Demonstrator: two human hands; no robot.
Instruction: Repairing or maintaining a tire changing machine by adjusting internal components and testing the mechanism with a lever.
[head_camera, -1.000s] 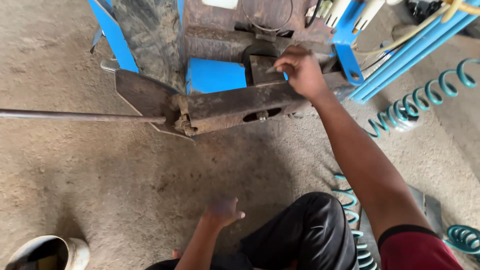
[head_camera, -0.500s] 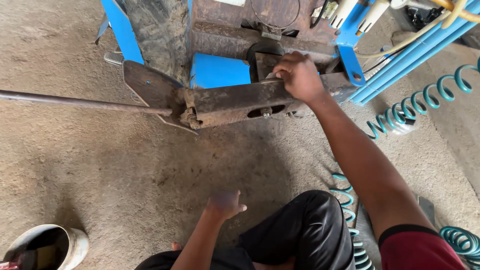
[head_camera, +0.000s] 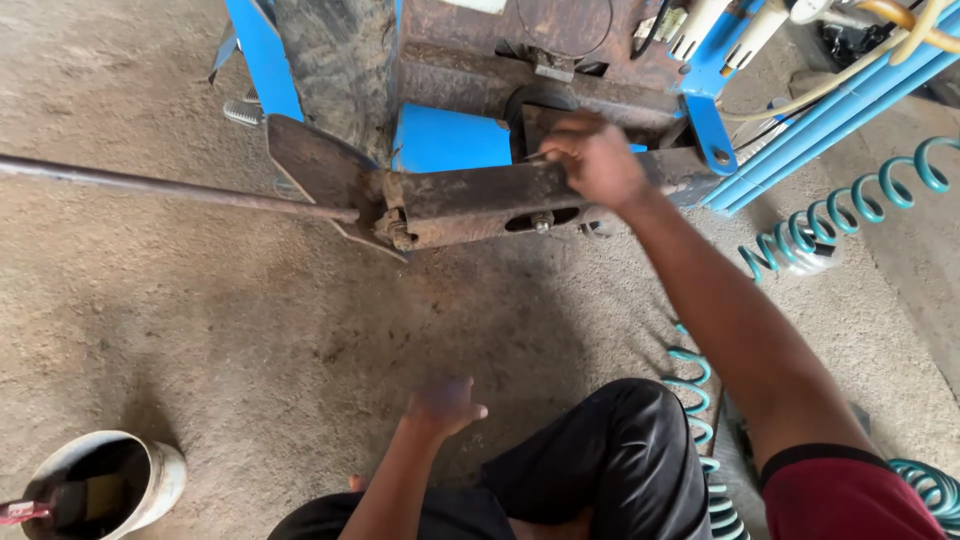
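My right hand (head_camera: 592, 158) reaches forward and rests on the rusty metal arm (head_camera: 470, 205) of a blue machine (head_camera: 450, 140), its fingers closed around a small thin tool or part near the arm's top edge. A shovel-shaped steel blade (head_camera: 315, 170) sits at the arm's left end, with a long thin rod (head_camera: 150, 187) running off to the left. My left hand (head_camera: 443, 405) hovers low above the concrete floor near my knee, blurred, fingers loosely curled and holding nothing.
A white bucket (head_camera: 150, 480) with dark contents stands at the bottom left. Teal coiled air hoses (head_camera: 850, 215) lie on the floor to the right and beside my leg. Blue pipes (head_camera: 830, 120) slant at the upper right. My black-trousered knee (head_camera: 610, 450) fills the bottom centre.
My right hand has slid slightly along the top of the rusty arm. The left hand has shifted a little and is blurred. The view has moved closer to the machine.
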